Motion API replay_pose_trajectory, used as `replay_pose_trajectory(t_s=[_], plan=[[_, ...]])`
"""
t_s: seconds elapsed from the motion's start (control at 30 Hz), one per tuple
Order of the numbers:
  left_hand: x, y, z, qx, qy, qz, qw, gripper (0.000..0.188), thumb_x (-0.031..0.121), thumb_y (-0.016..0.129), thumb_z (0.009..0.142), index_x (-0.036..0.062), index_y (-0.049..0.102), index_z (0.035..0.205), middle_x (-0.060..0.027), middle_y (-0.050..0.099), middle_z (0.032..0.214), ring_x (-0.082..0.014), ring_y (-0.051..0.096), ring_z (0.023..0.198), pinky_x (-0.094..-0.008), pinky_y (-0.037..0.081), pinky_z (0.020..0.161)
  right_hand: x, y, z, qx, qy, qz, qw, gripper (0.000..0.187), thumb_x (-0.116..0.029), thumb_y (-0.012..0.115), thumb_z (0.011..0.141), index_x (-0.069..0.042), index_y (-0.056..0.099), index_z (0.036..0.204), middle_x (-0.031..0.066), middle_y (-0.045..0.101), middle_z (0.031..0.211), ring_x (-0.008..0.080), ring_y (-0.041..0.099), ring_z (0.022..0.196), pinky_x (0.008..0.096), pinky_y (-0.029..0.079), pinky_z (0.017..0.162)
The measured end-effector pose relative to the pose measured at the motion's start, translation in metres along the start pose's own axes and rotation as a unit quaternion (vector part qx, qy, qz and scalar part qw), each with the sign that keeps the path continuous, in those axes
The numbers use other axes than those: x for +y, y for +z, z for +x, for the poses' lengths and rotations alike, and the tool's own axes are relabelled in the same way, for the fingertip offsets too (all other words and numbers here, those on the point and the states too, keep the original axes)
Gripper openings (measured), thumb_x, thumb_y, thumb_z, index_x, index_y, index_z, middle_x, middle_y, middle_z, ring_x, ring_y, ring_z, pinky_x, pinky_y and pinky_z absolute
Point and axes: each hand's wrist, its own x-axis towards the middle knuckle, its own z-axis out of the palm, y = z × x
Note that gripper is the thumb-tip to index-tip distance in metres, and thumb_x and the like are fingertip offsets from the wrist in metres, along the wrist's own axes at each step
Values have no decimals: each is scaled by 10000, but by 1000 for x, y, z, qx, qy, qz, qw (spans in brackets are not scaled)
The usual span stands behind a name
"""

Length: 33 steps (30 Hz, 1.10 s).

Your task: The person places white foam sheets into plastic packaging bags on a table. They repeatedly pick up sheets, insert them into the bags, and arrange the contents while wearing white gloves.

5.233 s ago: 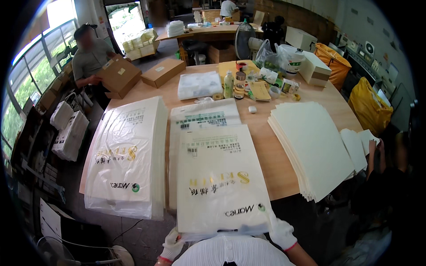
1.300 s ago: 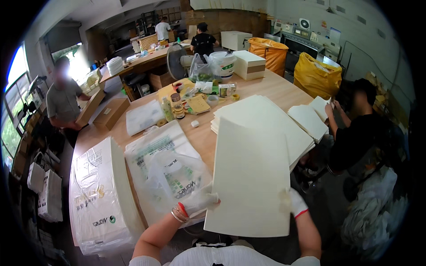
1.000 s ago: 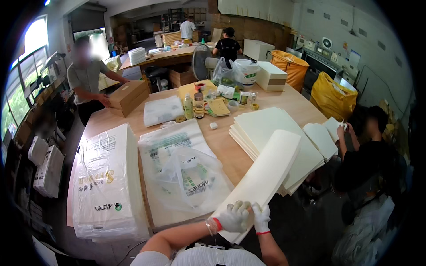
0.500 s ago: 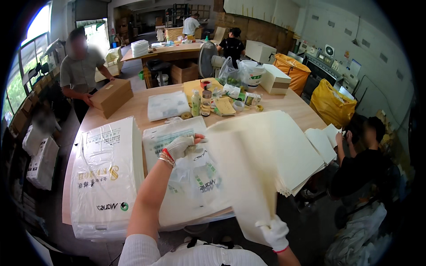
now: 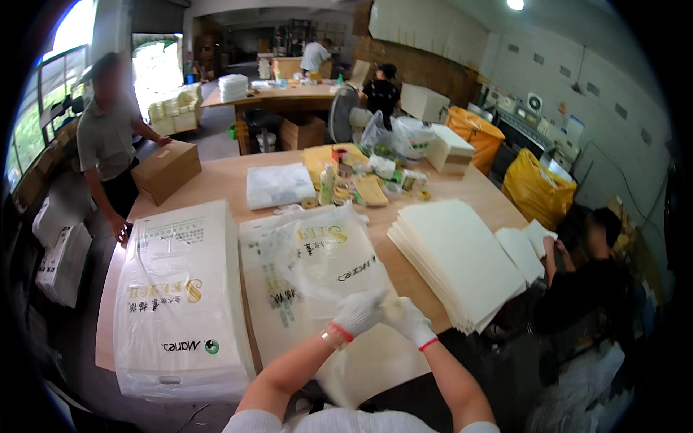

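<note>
A long light-wood worktable (image 5: 216, 180) fills the middle of the view, running away toward twelve o'clock. On it, at nine o'clock, lies a tall stack of clear printed plastic bags (image 5: 180, 296), flat and squared. At three o'clock sits a thick stack of cream-coloured card sheets (image 5: 462, 260), fanned slightly at its near edge, with a few smaller cream sheets (image 5: 521, 249) just beside it on the right.

In the centre lies a single clear plastic bag with yellow and dark print (image 5: 321, 256), rumpled and puffed up, its open end toward six o'clock. It rests on a cream card sheet (image 5: 368, 361) that juts over the table's near edge.

At the bag's near end, both hands wear white knit gloves. The left hand (image 5: 359, 314) and the right hand (image 5: 406, 320) touch each other, fingers curled and pinching the bag's edge between them; exactly which fingers grip cannot be made out.

At eleven o'clock a person in a grey shirt (image 5: 108, 144) stands touching a brown cardboard box (image 5: 167, 169). At twelve o'clock is a clutter of small bottles and tape rolls (image 5: 361, 184). At four o'clock a person in dark clothes (image 5: 588, 289) bends low beside the table.
</note>
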Motion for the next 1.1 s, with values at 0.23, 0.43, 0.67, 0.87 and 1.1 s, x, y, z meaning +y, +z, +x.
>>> replay_pose_trajectory(t_s=[0.23,0.43,0.67,0.87,1.1], plan=[[-127,81,-80,43,169,127,976,384,181,582,736,126,539,1113,-101,594,879,-322,599,797,-453,484,733,14,63,95,33,95,-39,994,670,-205,497,848,-221,152,1422,171,432,1315,345,486,1158,486,416,900],[-190,43,-101,132,-197,384,892,359,140,511,797,111,511,1154,-120,599,845,-272,595,824,-430,468,784,36,60,144,-44,24,-111,993,579,-235,390,878,-212,182,1418,227,542,1177,374,554,1054,512,420,876],[-205,37,-172,258,-373,7,891,156,156,451,884,43,493,982,-143,579,793,-278,564,694,-376,455,640,60,49,86,-139,-68,-115,981,755,-175,412,820,-137,-13,1444,265,592,1042,403,587,953,488,436,833],[-146,17,-203,281,-346,-99,890,93,90,487,866,15,465,918,-163,553,781,-314,557,714,-379,441,654,80,42,34,-198,-104,-94,970,830,-146,445,806,-134,-94,1437,273,609,951,402,610,841,491,456,732],[1,-18,-292,20,-309,-46,950,97,91,501,867,6,507,913,-158,550,804,-345,550,783,-390,443,708,114,0,-107,-240,-171,-157,943,731,-214,461,831,-99,74,1441,217,624,843,369,611,644,539,468,560]])
